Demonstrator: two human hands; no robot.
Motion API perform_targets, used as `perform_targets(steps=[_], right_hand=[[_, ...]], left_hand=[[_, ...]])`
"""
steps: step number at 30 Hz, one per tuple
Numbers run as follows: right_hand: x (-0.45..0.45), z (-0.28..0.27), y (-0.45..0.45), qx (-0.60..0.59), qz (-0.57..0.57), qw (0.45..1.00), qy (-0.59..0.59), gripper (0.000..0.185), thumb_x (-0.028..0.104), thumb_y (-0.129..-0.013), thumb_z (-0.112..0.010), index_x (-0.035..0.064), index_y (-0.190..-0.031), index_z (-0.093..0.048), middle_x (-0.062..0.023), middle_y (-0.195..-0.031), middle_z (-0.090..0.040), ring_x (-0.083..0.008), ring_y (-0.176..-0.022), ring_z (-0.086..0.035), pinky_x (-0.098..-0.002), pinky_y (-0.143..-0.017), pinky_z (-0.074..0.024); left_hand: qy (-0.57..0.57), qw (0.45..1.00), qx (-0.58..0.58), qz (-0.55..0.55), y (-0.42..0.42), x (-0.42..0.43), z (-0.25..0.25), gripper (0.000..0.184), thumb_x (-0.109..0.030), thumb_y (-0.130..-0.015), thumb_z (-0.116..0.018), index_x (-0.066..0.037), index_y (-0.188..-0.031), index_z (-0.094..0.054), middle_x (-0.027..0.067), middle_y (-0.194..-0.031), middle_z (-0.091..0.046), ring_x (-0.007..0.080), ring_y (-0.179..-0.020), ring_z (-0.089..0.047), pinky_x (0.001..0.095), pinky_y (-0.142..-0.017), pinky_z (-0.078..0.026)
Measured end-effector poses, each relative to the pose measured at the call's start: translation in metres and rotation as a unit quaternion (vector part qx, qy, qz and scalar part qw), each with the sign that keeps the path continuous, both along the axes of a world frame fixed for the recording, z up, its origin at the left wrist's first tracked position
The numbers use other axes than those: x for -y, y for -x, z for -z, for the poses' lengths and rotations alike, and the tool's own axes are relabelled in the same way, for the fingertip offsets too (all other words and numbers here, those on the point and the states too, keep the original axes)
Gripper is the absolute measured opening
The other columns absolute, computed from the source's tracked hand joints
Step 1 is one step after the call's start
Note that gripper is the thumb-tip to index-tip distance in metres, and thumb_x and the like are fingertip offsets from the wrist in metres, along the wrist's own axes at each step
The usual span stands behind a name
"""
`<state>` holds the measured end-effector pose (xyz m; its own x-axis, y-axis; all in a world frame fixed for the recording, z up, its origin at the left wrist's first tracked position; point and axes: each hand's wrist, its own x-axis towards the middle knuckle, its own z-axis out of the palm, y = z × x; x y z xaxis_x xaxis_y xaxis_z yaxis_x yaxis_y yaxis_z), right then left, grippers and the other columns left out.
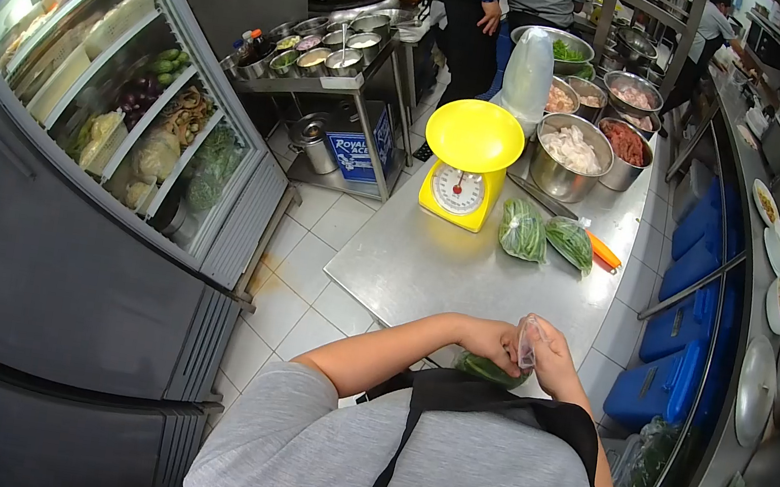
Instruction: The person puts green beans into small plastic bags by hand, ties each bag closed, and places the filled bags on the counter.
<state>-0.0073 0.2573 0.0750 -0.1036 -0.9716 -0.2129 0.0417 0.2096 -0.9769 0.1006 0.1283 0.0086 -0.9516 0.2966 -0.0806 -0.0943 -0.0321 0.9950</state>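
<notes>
Close to my body, a clear plastic bag of green vegetables (pixel 489 369) hangs below my hands at the table's near edge. My left hand (pixel 496 342) is closed around the gathered neck of this bag. The fingers of my right hand (pixel 550 354) pinch the loose plastic at its top. Farther up on the steel table (pixel 386 268) lie a filled bag of green vegetables (pixel 523 230) and a second bag of green vegetables (pixel 569 243). An orange-handled tool (pixel 604 252) is partly hidden behind the second bag.
A yellow weighing scale (pixel 465 169) stands ahead, beside a roll of plastic bags (pixel 529 76). Steel pots of pale meat (pixel 571 159) and red meat (pixel 626 152) crowd the far right. A glass-door fridge (pixel 133 88) is at left, blue bins (pixel 660 381) at right; co-workers (pixel 457 14) stand behind.
</notes>
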Motion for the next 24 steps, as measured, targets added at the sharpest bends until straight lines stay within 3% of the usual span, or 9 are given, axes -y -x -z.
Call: perform_targets(steps=[3, 5, 6, 7, 10, 14, 16, 19, 24], right_hand=[[-0.001, 0.013, 0.006, 0.046, 0.007, 0.999, 0.027, 0.031, 0.033, -0.095, -0.038, 0.0066, -0.084, -0.05, -0.0036, -0.078, -0.056, -0.0095, -0.07, -0.053, -0.0208, -0.061, -0.0425], [0.002, 0.008, 0.012, 0.083, -0.008, 0.99, 0.11, 0.03, 0.035, -0.095, -0.04, 0.0066, -0.097, -0.05, -0.0057, -0.092, -0.055, -0.0123, -0.084, -0.054, -0.0236, -0.072, -0.0433], [0.001, 0.011, 0.024, 0.064, -0.012, 0.992, 0.104, 0.034, 0.032, -0.092, -0.046, 0.0062, -0.114, -0.046, -0.0099, -0.116, -0.05, -0.0147, -0.1, -0.05, -0.0284, -0.085, -0.0405], [-0.002, 0.02, 0.029, 0.065, -0.009, 0.993, 0.102, 0.034, 0.032, -0.092, -0.046, 0.0062, -0.114, -0.046, -0.0099, -0.116, -0.05, -0.0147, -0.1, -0.05, -0.0284, -0.085, -0.0405], [-0.009, 0.012, 0.025, -0.155, -0.146, 0.976, 0.046, 0.047, 0.024, -0.087, -0.055, 0.0048, -0.126, -0.039, -0.01, -0.13, -0.039, -0.0188, -0.123, -0.035, -0.0333, -0.098, -0.0334], [0.001, 0.009, -0.001, -0.119, -0.04, 0.991, 0.047, 0.04, 0.026, -0.089, -0.052, 0.0034, -0.121, -0.045, -0.0094, -0.124, -0.046, -0.0172, -0.117, -0.042, -0.0312, -0.095, -0.0365], [-0.001, 0.003, -0.005, 0.025, -0.023, 0.998, -0.059, 0.038, 0.032, -0.091, -0.049, 0.0035, -0.115, -0.05, -0.006, -0.107, -0.055, -0.0147, -0.102, -0.051, -0.0277, -0.089, -0.0401], [-0.012, -0.005, -0.005, 0.017, -0.008, 0.999, -0.033, 0.04, 0.038, -0.093, -0.043, 0.0052, -0.113, -0.051, -0.0001, -0.086, -0.054, -0.0103, -0.083, -0.052, -0.0245, -0.076, -0.0435], [-0.014, 0.0, 0.006, 0.006, -0.032, 0.997, -0.068, 0.041, 0.041, -0.094, -0.039, 0.0064, -0.111, -0.053, 0.0028, -0.074, -0.048, -0.0093, -0.071, -0.05, -0.024, -0.063, -0.0433]], left_hand=[[0.009, 1.0, 0.022, 0.002, -0.002, -0.002, 0.009, 0.022, -0.019, -0.084, -0.061, -0.004, -0.099, -0.058, 0.0009, -0.088, -0.058, 0.0113, -0.081, -0.052, 0.0236, -0.077, -0.041], [-0.018, 0.997, 0.036, -0.068, -0.006, -0.009, 0.007, 0.025, -0.019, -0.085, -0.059, -0.004, -0.104, -0.057, 0.0018, -0.092, -0.059, 0.0118, -0.087, -0.052, 0.0252, -0.082, -0.041], [-0.02, 0.997, 0.038, -0.066, -0.007, -0.01, 0.006, 0.025, -0.019, -0.085, -0.059, -0.004, -0.104, -0.057, 0.0018, -0.092, -0.059, 0.0118, -0.087, -0.052, 0.0252, -0.082, -0.041], [-0.013, 0.997, 0.024, -0.066, -0.007, -0.01, 0.004, 0.026, -0.02, -0.086, -0.058, -0.004, -0.106, -0.057, 0.0027, -0.096, -0.059, 0.0127, -0.091, -0.052, 0.0264, -0.084, -0.04], [0.02, 0.996, 0.015, -0.087, -0.006, -0.011, 0.02, 0.027, -0.021, -0.087, -0.057, -0.004, -0.107, -0.057, 0.004, -0.103, -0.059, 0.0137, -0.098, -0.052, 0.0275, -0.088, -0.039], [0.028, 0.991, 0.122, -0.053, -0.005, -0.011, -0.008, 0.028, -0.02, -0.085, -0.059, -0.005, -0.109, -0.056, 0.0039, -0.108, -0.057, 0.0128, -0.104, -0.049, 0.0261, -0.092, -0.035], [-0.001, 0.991, 0.13, -0.024, -0.007, -0.003, -0.011, 0.03, -0.019, -0.084, -0.06, -0.005, -0.11, -0.055, 0.0031, -0.11, -0.057, 0.0121, -0.106, -0.048, 0.0253, -0.093, -0.034], [-0.012, 0.99, 0.143, -0.004, -0.01, -0.002, -0.016, 0.031, -0.022, -0.084, -0.061, -0.005, -0.11, -0.056, 0.0026, -0.109, -0.057, 0.0119, -0.107, -0.047, 0.0247, -0.094, -0.033], [-0.028, 0.993, 0.114, 0.012, -0.01, -0.011, 0.0, 0.031, -0.032, -0.087, -0.056, -0.011, -0.11, -0.059, 0.0026, -0.111, -0.055, 0.0141, -0.11, -0.045, 0.0263, -0.096, -0.03]])
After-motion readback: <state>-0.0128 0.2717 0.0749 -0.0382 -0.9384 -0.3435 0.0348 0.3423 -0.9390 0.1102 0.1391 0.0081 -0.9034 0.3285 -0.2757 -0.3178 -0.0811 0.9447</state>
